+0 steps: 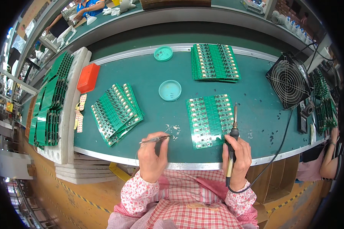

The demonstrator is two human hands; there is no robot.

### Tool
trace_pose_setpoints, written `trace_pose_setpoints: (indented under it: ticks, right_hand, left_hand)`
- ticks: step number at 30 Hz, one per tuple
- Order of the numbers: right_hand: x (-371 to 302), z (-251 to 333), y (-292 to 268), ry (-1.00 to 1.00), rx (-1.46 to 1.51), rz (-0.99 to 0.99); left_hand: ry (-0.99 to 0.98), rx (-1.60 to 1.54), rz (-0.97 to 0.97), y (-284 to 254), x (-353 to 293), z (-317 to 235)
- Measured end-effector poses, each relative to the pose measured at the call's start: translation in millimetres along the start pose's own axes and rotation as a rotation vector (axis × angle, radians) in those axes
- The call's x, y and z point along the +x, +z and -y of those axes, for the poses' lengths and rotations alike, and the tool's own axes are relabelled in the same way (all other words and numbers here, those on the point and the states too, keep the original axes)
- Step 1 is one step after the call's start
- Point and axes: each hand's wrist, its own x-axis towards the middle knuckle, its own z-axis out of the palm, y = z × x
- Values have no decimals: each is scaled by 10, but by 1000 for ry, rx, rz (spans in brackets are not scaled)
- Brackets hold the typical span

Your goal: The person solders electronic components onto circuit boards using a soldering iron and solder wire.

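My left hand [153, 158] is closed around a pair of thin tweezers [153, 140], their dark tips at a scatter of tiny white parts [174, 130] on the mat. A thin wire also seems to run by that hand. In my right hand [240, 155] is a soldering iron [234, 133], its bare tip pointing up and away from me. The fingers of that hand rest at the lower right corner of a green circuit board panel [209, 122], which lies flat with rows of small components. Whether those fingers touch the panel, I cannot tell.
Board stacks lie left [116, 110] and far right [216, 63]; more boards [51, 103] stand in white foam [70, 114]. Two round teal dishes [170, 91] [163, 54], a red bin [88, 78] and a black fan [289, 81] are around. The iron's cord [273, 156] trails right. People work nearby.
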Motion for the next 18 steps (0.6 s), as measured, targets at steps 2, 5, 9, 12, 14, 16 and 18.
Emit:
trace_pose_setpoints:
  ticks: [2,5,9,12,14,16,18]
  right_hand:
    - [-1,0,0,3,2,3]
    - [-7,-6,3,2,2,2]
    - [-9,-2,2,5,0,1]
    - [-15,-11,7,1,-2,2]
    - [-17,-13,4,-1,-2,1]
    - [-14,-6,-1,0,-5,2]
    - [-2,-1,-6,-4,-4,-3]
  left_hand:
    - [11,7,1,1,3,0]
    - [5,15,6,6,9,-14]
    - [12,16,6,10,10,-20]
    - [13,16,5,9,11,-28]
    - [16,17,5,12,10,-27]
    - [23,26,7,14,10,-17]
    - [29,26,9,14,15,-24]
